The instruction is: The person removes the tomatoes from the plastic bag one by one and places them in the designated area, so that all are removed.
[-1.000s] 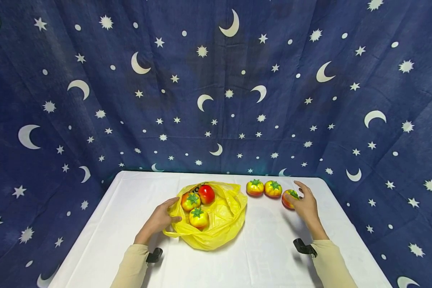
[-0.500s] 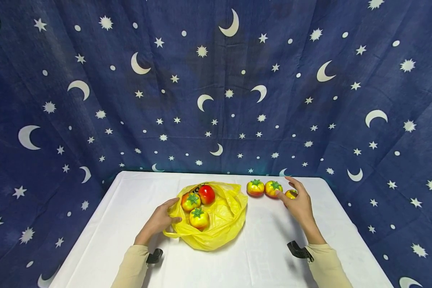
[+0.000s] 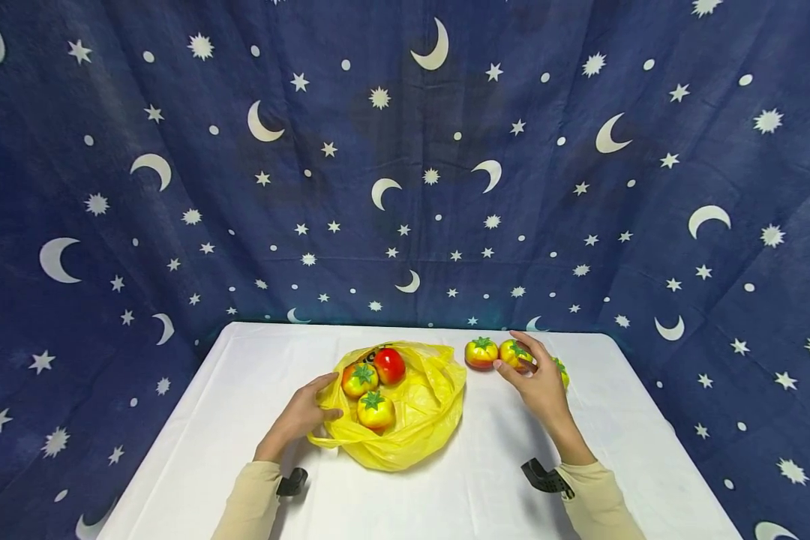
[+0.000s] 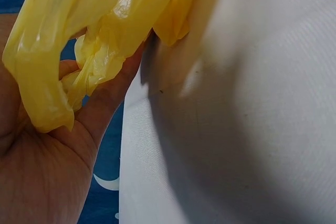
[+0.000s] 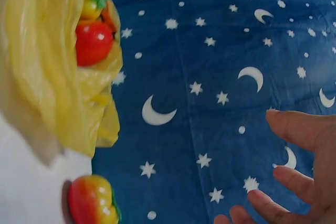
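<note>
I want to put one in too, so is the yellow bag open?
Open: the yellow bag's mouth is spread wide, and three fruits show inside.

Between the bag (image 3: pixel 418 442) and the right arm (image 3: pixel 597 502), the near part of the table (image 3: pixel 479 480) gives wide room; a hand could pass there. Farther back it is narrower: one tomato (image 3: pixel 481 355) stands just beside the bag, and the next stands by the fingers of the right hand (image 3: pixel 538 384). Another, partly hidden, blocks this hand's right side. The left hand (image 3: pixel 301 411) stands in the way at the bag's left edge. From above, the bag is open: three tomatoes occupy its left part, its right part offers room.
</note>
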The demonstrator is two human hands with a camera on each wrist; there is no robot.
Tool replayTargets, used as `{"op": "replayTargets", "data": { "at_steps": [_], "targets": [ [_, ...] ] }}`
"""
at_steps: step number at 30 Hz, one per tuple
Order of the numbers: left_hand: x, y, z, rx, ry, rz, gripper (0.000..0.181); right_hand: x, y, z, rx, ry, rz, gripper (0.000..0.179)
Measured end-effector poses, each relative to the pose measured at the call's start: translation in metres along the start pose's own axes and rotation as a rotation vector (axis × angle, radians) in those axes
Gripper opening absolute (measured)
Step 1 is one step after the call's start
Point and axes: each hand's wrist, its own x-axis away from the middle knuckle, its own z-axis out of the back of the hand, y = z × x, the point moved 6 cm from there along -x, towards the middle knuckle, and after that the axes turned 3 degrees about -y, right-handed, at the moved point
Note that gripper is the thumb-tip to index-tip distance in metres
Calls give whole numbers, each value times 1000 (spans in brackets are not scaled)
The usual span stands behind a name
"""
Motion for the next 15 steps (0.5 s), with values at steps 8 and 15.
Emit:
{"op": "replayTargets", "data": {
  "at_steps": [8, 15],
  "targets": [
    [0, 0, -2, 4, -1, 20, 76, 3, -14, -18, -11, -48, 12, 63],
    [0, 1, -1, 4, 6, -8, 76, 10, -16, -39, -57, -101, 35, 64]
  ]
}}
